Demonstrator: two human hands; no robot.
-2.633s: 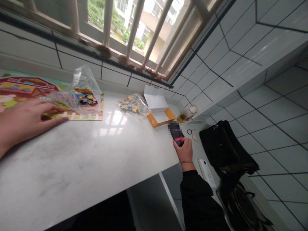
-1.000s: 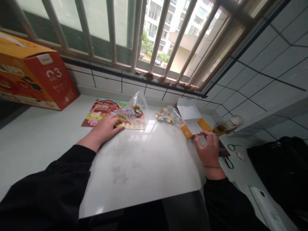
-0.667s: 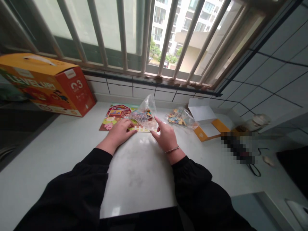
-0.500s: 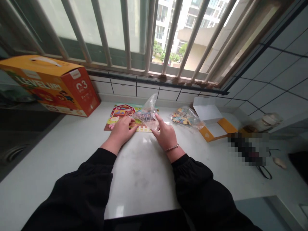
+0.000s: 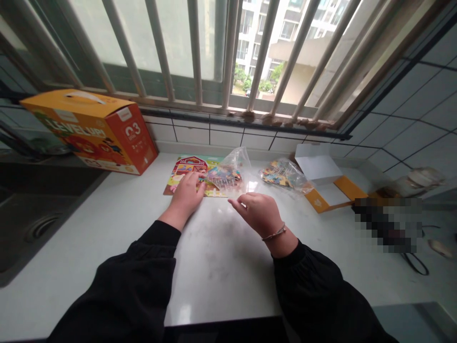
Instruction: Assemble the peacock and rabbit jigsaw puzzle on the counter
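At 5 o'clock from the crinkly clear bag [image 5: 238, 164], the right hand [image 5: 259, 212] has curled fingers; can't tell if they're pinching plastic. Left hand [image 5: 186, 196] sits at 8, fingers loosely open over the flat, glossy farm board [image 5: 189, 164] beneath the bag. Boxy orange carton [image 5: 89, 133] at 10.

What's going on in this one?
At a pale counter, a person's left hand rests at a farm picture board, fingertips beside a clear plastic bag of small colourful pieces that lies over it. The right hand is at the bag's near edge, fingers bent; whether it grips the plastic is hard to tell. A second bag of pieces lies to the right, next to an opened box.
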